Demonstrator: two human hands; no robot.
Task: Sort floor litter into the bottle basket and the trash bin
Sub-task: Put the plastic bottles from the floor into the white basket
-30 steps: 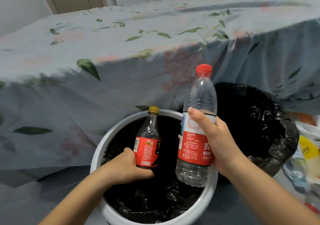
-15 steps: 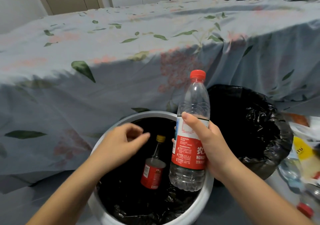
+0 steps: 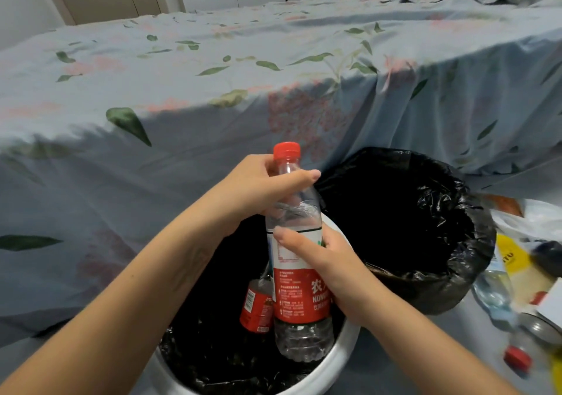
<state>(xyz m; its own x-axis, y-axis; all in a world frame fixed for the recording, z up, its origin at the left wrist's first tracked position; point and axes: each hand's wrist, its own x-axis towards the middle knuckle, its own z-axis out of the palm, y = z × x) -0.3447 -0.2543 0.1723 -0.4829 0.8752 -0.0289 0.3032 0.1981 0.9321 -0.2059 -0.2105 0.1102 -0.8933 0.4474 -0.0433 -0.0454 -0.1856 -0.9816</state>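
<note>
head view. a clear water bottle (image 3: 296, 273) with a red cap (image 3: 286, 150) and a red-and-white label is held upright by both hands above a white round basket (image 3: 337, 355) lined with black plastic; the bottle's base is at or just inside the basket's rim. the left hand (image 3: 258, 191) is curled round the bottle's neck just below the cap, thumb across the front. the right hand (image 3: 328, 270) grips the bottle's middle at the label, thumb across the front and fingers wrapped behind. inside the basket, just behind and left of the clear bottle, a small dark bottle (image 3: 257, 306) with a red label lies against the liner, partly hidden by the larger one; whether it stands or leans cannot be told. just right of the basket, close beside it, is a bin (image 3: 456, 242) lined with a black bag, its mouth open. on the floor (image 3: 456, 349) further right lies mixed litter: a yellow packet (image 3: 514, 259), a clear plastic bottle (image 3: 494, 296) on its side, a red-capped item (image 3: 517, 359), and a white bag (image 3: 544, 221). behind everything, a bed (image 3: 213, 90) with a blue-grey leaf-print sheet hangs down to the floor.
</note>
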